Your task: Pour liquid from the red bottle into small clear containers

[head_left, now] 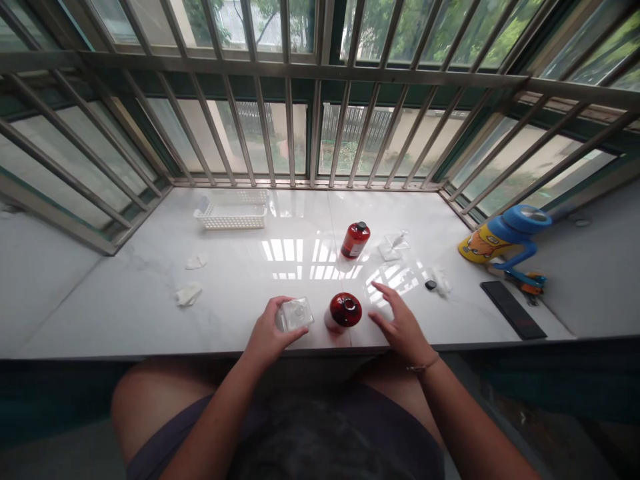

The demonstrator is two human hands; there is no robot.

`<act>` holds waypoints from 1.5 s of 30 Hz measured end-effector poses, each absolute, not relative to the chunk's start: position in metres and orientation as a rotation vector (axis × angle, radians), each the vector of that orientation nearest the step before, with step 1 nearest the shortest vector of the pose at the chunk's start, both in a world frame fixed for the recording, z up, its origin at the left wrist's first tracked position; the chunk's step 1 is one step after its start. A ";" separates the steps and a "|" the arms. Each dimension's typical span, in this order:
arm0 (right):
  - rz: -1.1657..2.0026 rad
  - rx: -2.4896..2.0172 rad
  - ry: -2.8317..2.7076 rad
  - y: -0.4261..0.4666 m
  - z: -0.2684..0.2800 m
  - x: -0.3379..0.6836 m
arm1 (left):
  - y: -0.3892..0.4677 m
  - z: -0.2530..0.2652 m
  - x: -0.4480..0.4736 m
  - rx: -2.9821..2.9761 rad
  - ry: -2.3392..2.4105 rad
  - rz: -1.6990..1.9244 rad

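Observation:
My left hand [273, 331] is closed around a clear square bottle [299, 312], whose round neck faces up. Just right of it, an uncapped dark red bottle [344, 312] stands upright near the front edge. My right hand [397, 321] is beside that red bottle, apart from it, with fingers spread and nothing in them. Farther back stands a second red bottle [355, 241] with a black cap and a pale label. To its right lies a clear piece with a pump-like top [395, 245]. A small black cap [431, 285] rests right of my right hand.
A white perforated basket [233, 225] sits at the back left. Crumpled white tissues [189, 294] lie on the left. On the right are a blue and yellow flask [493, 237], a black phone-like slab [513, 310] and crumpled clear plastic [441, 281]. Metal window bars [310, 70] enclose the white ledge.

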State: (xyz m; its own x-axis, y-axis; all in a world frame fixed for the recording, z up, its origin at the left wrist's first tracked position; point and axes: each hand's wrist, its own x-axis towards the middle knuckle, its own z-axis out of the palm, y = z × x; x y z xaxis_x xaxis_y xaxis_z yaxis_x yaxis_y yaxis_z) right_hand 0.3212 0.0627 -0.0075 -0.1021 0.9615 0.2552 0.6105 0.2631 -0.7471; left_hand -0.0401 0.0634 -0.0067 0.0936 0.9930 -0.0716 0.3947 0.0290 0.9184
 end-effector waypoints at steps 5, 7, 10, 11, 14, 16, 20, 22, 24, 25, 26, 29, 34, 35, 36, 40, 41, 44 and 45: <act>-0.104 -2.056 -1.817 0.092 -0.010 0.403 | 0.061 0.000 -0.047 1.535 1.473 0.813; -0.177 -2.233 -1.839 0.100 -0.011 0.428 | 0.060 0.002 -0.049 1.544 1.492 0.809; -0.137 -2.284 -1.891 0.107 -0.012 0.449 | 0.058 0.004 -0.050 1.550 1.518 0.803; -0.118 -2.276 -1.902 0.109 -0.012 0.453 | 0.057 0.005 -0.051 1.555 1.522 0.807; -0.084 -2.248 -1.909 0.112 -0.011 0.457 | 0.055 0.007 -0.053 1.588 1.530 0.857; -0.058 -2.204 -1.911 0.113 -0.008 0.453 | 0.053 0.010 -0.053 1.612 1.550 0.920; 0.052 -2.032 -1.870 0.103 0.017 0.415 | 0.048 0.026 -0.042 1.711 1.517 1.123; 0.250 -1.792 -1.762 0.091 0.040 0.380 | 0.047 0.038 -0.030 1.779 1.408 1.193; 0.378 -1.549 -1.784 0.075 0.067 0.340 | 0.048 0.049 -0.014 1.816 1.282 1.174; 0.392 -1.456 -1.826 0.068 0.079 0.321 | 0.050 0.054 -0.004 1.829 1.229 1.135; 0.394 -1.383 -1.876 0.061 0.090 0.304 | 0.052 0.057 0.006 1.839 1.187 1.093; 0.399 -1.239 -1.952 0.049 0.104 0.268 | 0.061 0.061 0.035 1.856 1.098 0.996; 0.391 -1.198 -1.987 0.047 0.086 0.252 | 0.073 0.051 0.065 1.819 1.034 0.928; 0.378 -1.197 -1.989 0.048 0.082 0.251 | 0.074 0.049 0.068 1.807 1.028 0.929; 0.366 -1.194 -1.988 0.048 0.079 0.250 | 0.074 0.048 0.069 1.795 1.027 0.932; 0.319 -1.198 -1.935 0.044 0.072 0.242 | 0.074 0.047 0.068 1.752 1.022 0.941; 0.309 -1.209 -1.912 0.042 0.072 0.240 | 0.073 0.047 0.068 1.744 1.013 0.943; 0.315 -1.266 -1.844 0.035 0.069 0.237 | 0.073 0.047 0.067 1.707 1.014 0.938; 0.327 -1.303 -1.813 0.032 0.067 0.237 | 0.072 0.047 0.067 1.694 1.024 0.927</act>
State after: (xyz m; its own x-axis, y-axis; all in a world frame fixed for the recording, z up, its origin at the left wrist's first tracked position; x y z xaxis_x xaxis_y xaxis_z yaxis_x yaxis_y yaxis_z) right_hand 0.2371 0.0323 0.0675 -0.0884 0.8698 0.4855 0.6452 0.4213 -0.6373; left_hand 0.0673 0.0725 0.0465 0.3702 0.9189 0.1360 0.2262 -0.2312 0.9463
